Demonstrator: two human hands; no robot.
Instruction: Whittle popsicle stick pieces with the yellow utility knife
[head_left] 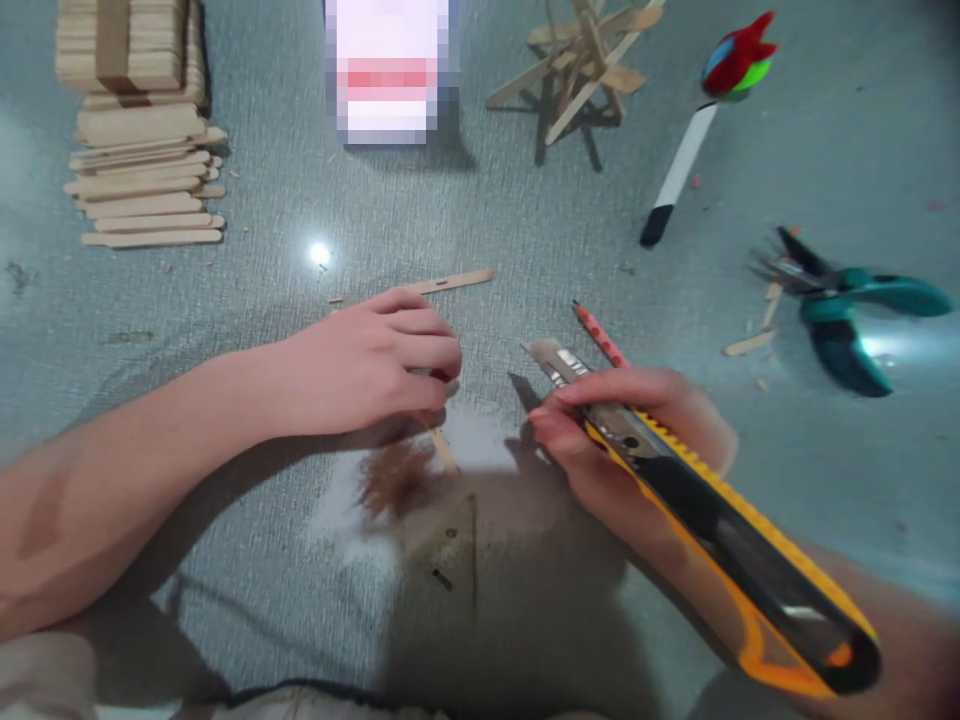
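Note:
My right hand (622,440) is wrapped round a yellow and black utility knife (705,510). The knife's metal tip points up and left, toward my left hand (397,355), with a gap between them. The fingers of my left hand are curled over a wooden craft stick (444,447); one end of it shows below the fingers, and the rest is hidden under them. Just beyond the left knuckles lies another craft stick (461,281) with a small dark slot or mark in it. A red patterned pencil (600,333) rests behind the knife tip.
Stacked craft sticks (150,185) lie at the upper left. A pixelated object (386,70) and a star-like craft-stick structure (592,65) are at the back. On the right are a white marker-like stick with a colourful top (686,160), green-handled pliers (844,300) and stick scraps (750,344).

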